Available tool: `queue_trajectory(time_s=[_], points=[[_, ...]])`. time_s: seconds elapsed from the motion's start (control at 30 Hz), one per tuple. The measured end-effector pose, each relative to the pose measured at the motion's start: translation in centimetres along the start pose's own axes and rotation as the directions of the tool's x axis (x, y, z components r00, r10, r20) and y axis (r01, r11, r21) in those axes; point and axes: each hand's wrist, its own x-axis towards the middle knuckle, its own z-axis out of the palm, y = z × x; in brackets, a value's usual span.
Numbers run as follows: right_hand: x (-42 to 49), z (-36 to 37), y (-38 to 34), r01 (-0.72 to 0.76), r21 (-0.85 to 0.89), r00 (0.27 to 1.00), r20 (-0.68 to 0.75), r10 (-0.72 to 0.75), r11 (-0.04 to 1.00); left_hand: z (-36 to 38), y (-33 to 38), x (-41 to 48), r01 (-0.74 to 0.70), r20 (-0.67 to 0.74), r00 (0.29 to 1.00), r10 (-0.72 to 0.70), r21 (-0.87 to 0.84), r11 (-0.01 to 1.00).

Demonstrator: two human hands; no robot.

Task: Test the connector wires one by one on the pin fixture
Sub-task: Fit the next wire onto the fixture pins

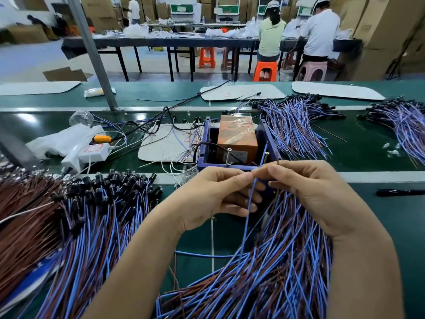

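Green matting (379, 203) covered the bench, and nearest the person a thick bundle of blue and brown wires (276, 268) fanned out beneath the right wrist. Just above it the two hands met almost fingertip to fingertip. The left hand (218, 196) had thumb and forefinger closed in a pinch on a single blue wire (264, 150), its other fingers curled under. The right hand (317, 196) pinched what looked like a brown lead (277, 161), whose end stood up just past the forefinger. From the pinch the blue wire rose nearly upright, leaning away and slightly right, over the near wall of the blue fixture (204, 143) straight beyond the hands. Two upright pins stood there: a screw-headed pin (229, 155) beyond the left fingers and a brass pin (266, 155) just beside the blue wire, nearer the right hand. Whether wire and pin touched I could not tell. I judged the coming move a short push forward, each end to its own pin. Inside the fixture sat an orange block (236, 134). Left of the grip lay a heap of black-capped leads (103, 187); farther right sprawled another pile (294, 127), and well beyond, workers (271, 33) sat at a long table (161, 41).
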Motion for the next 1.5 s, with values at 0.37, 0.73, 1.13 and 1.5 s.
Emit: queue_trajectory(time_s=[0.37, 0.73, 1.13, 1.5], points=[[0.4, -0.7, 0.7, -0.202, -0.107, 0.94, -0.299, 0.163, 0.973, -2.7, -0.7, 0.5, 0.078, -0.361, 0.932, 0.033, 0.287, 0.955], [1.1, -1.5, 2.0, -0.411, -0.177, 0.866, -0.383, 0.322, 0.894, -3.8, -1.9, 1.3, 0.178, -0.474, 0.876, 0.09, 0.492, 0.852], [1.4, -0.5, 2.5, -0.379, -0.287, 0.905, -0.314, 0.288, 0.88, -4.1, -1.9, 1.3, 0.216, -0.465, 0.885, 0.039, 0.481, 0.85], [1.8, -0.3, 3.1, -0.387, -0.313, 0.898, -0.342, 0.278, 0.867, -4.0, -1.7, 1.3, 0.209, -0.47, 0.881, 0.053, 0.489, 0.847]])
